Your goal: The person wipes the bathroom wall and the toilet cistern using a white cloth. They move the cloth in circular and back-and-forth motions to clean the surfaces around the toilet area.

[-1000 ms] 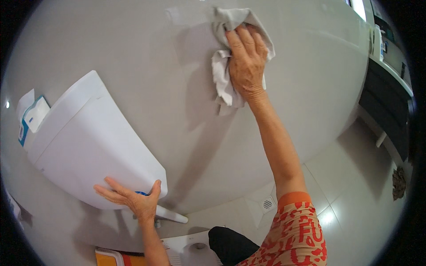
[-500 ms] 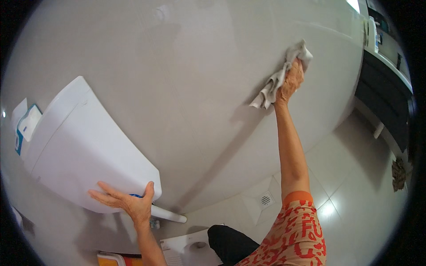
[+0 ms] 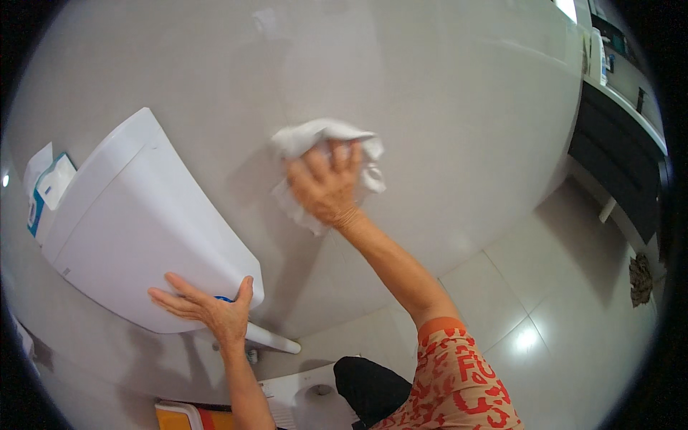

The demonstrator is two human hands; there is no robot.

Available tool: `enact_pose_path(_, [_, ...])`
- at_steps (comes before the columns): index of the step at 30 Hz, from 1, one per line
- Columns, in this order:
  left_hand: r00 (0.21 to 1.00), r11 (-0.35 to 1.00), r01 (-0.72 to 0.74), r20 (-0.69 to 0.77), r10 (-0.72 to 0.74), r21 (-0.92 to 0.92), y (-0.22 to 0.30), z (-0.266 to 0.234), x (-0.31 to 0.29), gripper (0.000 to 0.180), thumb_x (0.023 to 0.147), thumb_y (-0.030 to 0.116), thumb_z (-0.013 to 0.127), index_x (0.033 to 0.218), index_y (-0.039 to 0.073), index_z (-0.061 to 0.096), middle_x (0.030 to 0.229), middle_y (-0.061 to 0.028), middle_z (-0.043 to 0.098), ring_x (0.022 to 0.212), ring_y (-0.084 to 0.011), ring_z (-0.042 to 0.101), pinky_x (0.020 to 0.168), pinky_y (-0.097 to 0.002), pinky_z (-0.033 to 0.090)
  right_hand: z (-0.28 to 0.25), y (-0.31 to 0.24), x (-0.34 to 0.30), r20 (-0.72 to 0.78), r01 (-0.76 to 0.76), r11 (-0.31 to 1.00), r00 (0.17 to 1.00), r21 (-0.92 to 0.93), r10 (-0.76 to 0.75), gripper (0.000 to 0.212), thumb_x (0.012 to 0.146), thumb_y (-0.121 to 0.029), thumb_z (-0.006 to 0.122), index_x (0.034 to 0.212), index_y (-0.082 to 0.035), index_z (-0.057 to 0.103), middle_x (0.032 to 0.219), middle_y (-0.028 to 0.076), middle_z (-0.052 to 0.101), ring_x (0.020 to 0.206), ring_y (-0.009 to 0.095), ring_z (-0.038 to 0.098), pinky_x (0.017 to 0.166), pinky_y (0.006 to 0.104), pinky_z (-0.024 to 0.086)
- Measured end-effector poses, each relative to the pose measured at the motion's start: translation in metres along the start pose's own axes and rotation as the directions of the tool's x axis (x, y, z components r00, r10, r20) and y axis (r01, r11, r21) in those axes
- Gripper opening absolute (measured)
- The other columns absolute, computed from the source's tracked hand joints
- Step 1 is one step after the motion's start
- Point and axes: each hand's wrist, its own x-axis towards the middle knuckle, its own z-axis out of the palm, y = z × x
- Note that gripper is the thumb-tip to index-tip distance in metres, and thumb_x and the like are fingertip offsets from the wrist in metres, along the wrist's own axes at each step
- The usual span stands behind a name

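My right hand (image 3: 326,183) presses a whitish cloth (image 3: 315,131) against the glossy pale wall (image 3: 466,136), its fingers spread over the bunched fabric; hand and cloth are somewhat blurred. The cloth's edges stick out around the fingers and below the palm. At the lower left, my left hand (image 3: 215,308) rests at the lower corner of a white toilet cistern (image 3: 143,222). Its thumb and fingers are apart, with nothing held. Between them, a bit of something blue shows on the cistern.
A white pipe (image 3: 272,338) runs from under the cistern. Below is a white squat toilet (image 3: 315,401), beside an orange and white box (image 3: 175,416). A tissue pack (image 3: 54,183) sits on the cistern. Right, a dark cabinet (image 3: 616,158) hangs above floor tiles; a crumpled brown cloth (image 3: 640,279) lies beneath.
My right hand has swept the cloth left across the wall, from the upper right to near the middle, and the cloth is now spread wider. My left hand stays on the cistern.
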Motion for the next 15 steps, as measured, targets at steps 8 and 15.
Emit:
enact_pose_path(8, [1.000, 1.000, -0.001, -0.019, 0.001, 0.006, -0.009, 0.004, 0.003, 0.129, 0.050, 0.032, 0.085, 0.147, 0.013, 0.003, 0.148, -0.0278, -0.008, 0.136, -0.0453, -0.003, 0.105, -0.0625, 0.006, -0.012, 0.043, -0.017, 0.017, 0.029, 0.998, 0.999, -0.047, -0.028, 0.020, 0.081, -0.026, 0.058, 0.099, -0.030, 0.064, 0.114, 0.002, 0.056, 0.111, 0.026, 0.045, 0.101, 0.0530, 0.027])
enact_pose_path(15, [1.000, 1.000, 0.012, 0.012, -0.012, -0.019, -0.025, 0.008, 0.015, 0.128, 0.051, 0.028, 0.082, 0.147, 0.011, -0.001, 0.147, -0.0269, -0.013, 0.136, -0.0445, -0.009, 0.104, -0.0627, 0.007, -0.029, 0.106, -0.025, -0.029, -0.140, 0.962, 0.990, -0.235, 0.137, 0.027, 0.080, -0.019, 0.057, 0.104, -0.024, 0.065, 0.119, 0.008, 0.053, 0.114, 0.032, 0.043, 0.100, 0.0518, 0.027])
